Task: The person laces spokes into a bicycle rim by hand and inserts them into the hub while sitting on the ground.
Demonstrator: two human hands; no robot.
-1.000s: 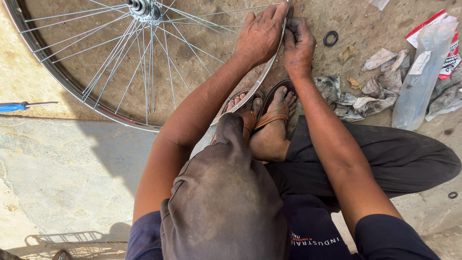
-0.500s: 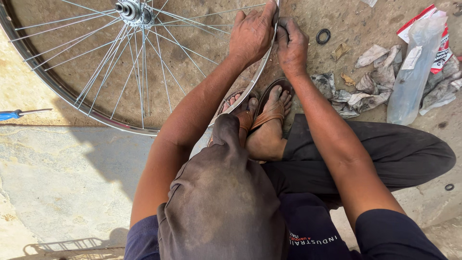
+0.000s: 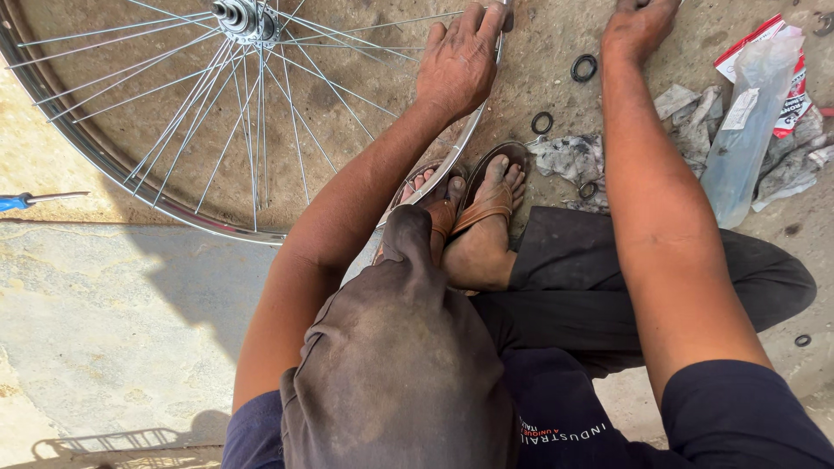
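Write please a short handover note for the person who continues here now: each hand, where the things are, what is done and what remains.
Left hand: resting on the rim of the bicycle wheel, fingers spread.
Right hand: apart from the wheel, on the ground at the top edge; whether it holds anything cannot be seen.
Wheel stands against the sandalled feet.
Nearby: black rubber rings, rags, plastic bag, blue screwdriver.
Done: rim is bare, no tyre.
Left: cannot be told.

Outdoor cycle-repair spot — spoked wheel (image 3: 217, 130), rubber washers (image 3: 584, 68), oily rags (image 3: 573, 161)

Single head view, looking steeply down, close over cap (image 3: 391, 382), arms, ground (image 3: 104, 330).
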